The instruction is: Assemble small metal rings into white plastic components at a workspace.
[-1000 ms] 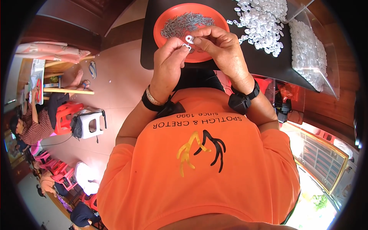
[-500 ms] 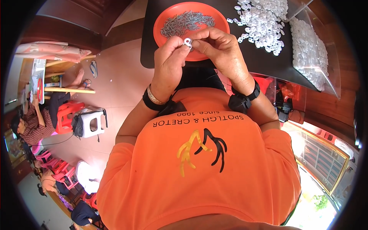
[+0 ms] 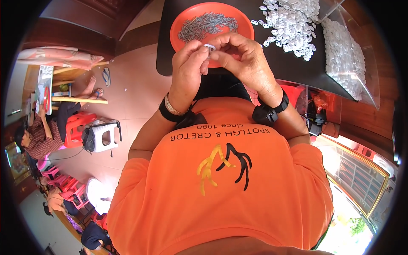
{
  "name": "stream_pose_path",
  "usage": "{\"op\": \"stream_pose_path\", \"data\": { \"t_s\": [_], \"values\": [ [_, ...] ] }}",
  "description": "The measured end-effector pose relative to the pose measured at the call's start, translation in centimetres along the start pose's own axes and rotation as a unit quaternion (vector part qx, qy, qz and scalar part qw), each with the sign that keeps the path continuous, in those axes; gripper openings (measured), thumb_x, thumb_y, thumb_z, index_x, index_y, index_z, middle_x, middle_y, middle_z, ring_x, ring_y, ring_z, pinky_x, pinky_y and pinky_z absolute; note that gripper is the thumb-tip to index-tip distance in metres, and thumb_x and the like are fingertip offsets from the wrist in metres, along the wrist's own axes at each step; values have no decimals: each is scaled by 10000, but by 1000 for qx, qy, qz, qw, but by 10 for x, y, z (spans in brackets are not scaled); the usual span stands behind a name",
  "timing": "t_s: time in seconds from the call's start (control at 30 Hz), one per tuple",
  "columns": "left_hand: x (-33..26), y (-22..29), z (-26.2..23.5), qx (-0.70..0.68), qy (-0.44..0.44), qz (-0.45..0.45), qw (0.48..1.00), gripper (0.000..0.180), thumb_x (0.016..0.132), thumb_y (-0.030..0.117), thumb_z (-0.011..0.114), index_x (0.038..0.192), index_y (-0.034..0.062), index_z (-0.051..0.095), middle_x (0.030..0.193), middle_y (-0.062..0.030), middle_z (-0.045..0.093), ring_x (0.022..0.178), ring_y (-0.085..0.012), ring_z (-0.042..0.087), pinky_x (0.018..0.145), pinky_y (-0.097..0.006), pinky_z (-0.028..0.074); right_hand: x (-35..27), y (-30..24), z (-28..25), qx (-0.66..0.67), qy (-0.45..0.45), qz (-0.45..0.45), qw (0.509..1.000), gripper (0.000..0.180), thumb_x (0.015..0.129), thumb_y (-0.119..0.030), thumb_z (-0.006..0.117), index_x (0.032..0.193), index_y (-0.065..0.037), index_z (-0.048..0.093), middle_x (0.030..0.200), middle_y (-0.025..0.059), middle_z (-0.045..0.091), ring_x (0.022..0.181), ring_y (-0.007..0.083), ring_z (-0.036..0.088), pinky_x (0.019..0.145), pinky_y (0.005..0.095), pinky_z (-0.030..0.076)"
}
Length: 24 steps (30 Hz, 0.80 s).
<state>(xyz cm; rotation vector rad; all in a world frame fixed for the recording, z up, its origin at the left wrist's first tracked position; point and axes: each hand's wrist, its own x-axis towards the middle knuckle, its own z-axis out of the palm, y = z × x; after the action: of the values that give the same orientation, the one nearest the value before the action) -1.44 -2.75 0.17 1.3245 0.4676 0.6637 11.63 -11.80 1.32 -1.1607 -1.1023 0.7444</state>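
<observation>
My left hand (image 3: pixel 190 68) and my right hand (image 3: pixel 242 57) meet over the near rim of an orange bowl (image 3: pixel 180 25). Between their fingertips they pinch a small white plastic piece (image 3: pixel 209 47). The bowl holds a heap of small grey metal pins (image 3: pixel 206 24). It stands on a black table (image 3: pixel 289 63). A loose pile of white plastic pieces (image 3: pixel 291 21) lies on the table to the right of the bowl. Both wrists wear black bands.
A clear plastic box (image 3: pixel 346 55) full of white pieces stands at the table's right edge. On the tiled floor to the left are a white stool (image 3: pixel 102 136), red stools (image 3: pixel 76 125) and a seated person (image 3: pixel 38 136) at another table.
Both hands have stayed together above the bowl's near rim. The fingers have shifted slightly around the small white piece.
</observation>
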Motion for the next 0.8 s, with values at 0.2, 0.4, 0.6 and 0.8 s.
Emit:
{"op": "stream_pose_path", "data": {
  "t_s": [0.2, 0.4, 0.6, 0.8],
  "values": [
    [0, 3, 6, 36, 24, 23, 999, 219, 894, 177, 511, 829, -15, 592, 699, -22, 579, 567, -62, 466, 520, -202, 366, 3, 0, 9, -343, 47, -194, 918, 311, 716, -136, 756, 971, -18, 622, 828, 115, 659, 719, 273, 650, 644, 323, 528],
    [-1, 5, 1, 46, 28, 32, 998, 267, 888, 220, 516, 782, -11, 597, 661, -28, 576, 563, -76, 504, 530, -208, 381, 2, -3, 10, -283, 34, -165, 944, 235, 753, -147, 720, 934, -32, 623, 743, 77, 649, 686, 259, 646, 603, 326, 514],
    [0, 0, 4, 30, 34, 43, 998, 262, 886, 207, 519, 748, -5, 585, 638, -20, 556, 561, -78, 503, 526, -211, 382, 1, -1, 9, -277, 30, -151, 948, 179, 783, -151, 693, 902, -41, 616, 731, 71, 648, 665, 245, 648, 582, 318, 510],
    [-4, 0, 9, 15, 49, 39, 998, 239, 891, 155, 505, 734, -10, 579, 623, -20, 549, 545, -72, 489, 516, -209, 379, -2, 1, 9, -290, 28, -166, 942, 98, 807, -113, 650, 848, -34, 609, 686, 66, 625, 637, 251, 633, 572, 334, 510]
  ]
}}
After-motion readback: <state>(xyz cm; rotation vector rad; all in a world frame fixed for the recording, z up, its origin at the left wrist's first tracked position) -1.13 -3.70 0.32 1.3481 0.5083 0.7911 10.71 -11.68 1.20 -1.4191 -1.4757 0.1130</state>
